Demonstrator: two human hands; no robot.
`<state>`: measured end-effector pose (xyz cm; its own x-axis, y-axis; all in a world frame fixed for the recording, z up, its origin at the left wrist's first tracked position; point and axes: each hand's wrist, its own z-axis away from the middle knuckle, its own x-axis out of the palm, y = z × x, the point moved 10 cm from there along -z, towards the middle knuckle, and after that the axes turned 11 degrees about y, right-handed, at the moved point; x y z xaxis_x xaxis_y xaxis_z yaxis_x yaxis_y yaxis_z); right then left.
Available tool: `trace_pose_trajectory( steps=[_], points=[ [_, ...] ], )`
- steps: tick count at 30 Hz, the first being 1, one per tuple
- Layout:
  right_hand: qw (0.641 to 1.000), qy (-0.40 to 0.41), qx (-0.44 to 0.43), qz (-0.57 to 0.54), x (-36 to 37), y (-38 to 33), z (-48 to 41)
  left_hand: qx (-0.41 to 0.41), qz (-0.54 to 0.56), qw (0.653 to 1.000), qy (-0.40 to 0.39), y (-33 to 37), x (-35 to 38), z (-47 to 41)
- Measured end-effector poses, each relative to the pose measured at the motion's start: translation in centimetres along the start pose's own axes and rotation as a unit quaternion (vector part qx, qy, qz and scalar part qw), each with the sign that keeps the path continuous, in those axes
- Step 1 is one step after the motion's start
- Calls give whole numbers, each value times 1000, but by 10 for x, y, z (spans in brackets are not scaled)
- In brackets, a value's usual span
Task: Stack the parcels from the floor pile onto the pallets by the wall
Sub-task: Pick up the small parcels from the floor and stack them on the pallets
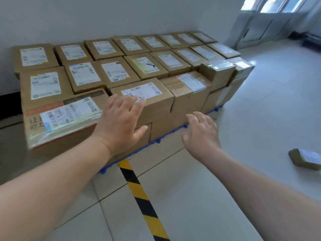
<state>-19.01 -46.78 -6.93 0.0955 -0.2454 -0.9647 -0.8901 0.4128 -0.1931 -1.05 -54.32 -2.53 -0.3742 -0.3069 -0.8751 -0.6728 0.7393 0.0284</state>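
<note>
I am hovering both empty, spread hands, left hand (pixel 121 122) and right hand (pixel 201 133), before the stacked parcels (pixel 142 94), likely between placements, needing the floor parcel (pixel 305 159) next.

White shipping labels (pixel 45 85) on top of nearly every stacked parcel (pixel 141 94): print and barcodes too blurred to read. Large dark characters on front-left box (pixel 57 122), beside orange band: partly cut off, illegible. Label on lone parcel on floor (pixel 306 158): unreadable. No legible brand, number or sign anywhere.
</note>
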Motion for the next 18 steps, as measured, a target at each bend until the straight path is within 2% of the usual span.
trace_pose_trajectory(
  steps=[5,10,18],
  points=[
    [997,-3,48,52,-21,106,19,79,38,995,-37,97,43,-40],
    [985,-34,136,104,-42,224,62,159,80,980,-91,215,85,-75],
    [929,-55,345,124,-104,369,208,321,143,928,-126,409,88,-87]
  ],
)
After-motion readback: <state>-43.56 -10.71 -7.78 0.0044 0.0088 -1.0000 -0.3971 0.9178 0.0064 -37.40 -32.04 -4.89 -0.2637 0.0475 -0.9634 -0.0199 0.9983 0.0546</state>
